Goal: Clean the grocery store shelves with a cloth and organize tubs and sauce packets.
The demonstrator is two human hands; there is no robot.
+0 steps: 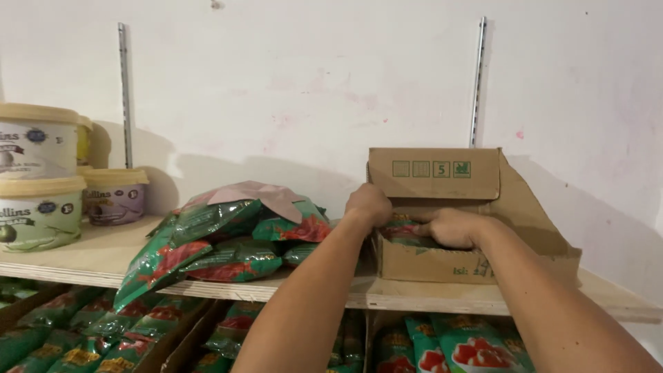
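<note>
An open brown cardboard box (442, 262) stands on a wooden shelf (97, 259), its flaps raised. Both my hands reach into it. My left hand (368, 204) curls over the box's left rim, fingers inside. My right hand (449, 228) is lower in the box, closed on a green and red packet (404, 233) that shows between the two hands. To the left of the box lies a loose heap of green and red packets (228, 245) on the shelf, one hanging over the front edge.
Cream-lidded plastic tubs (41, 207) are stacked at the shelf's left end. Below the shelf, more green and red packets (456, 349) fill open cartons. Two metal shelf rails (478, 83) run up the white wall.
</note>
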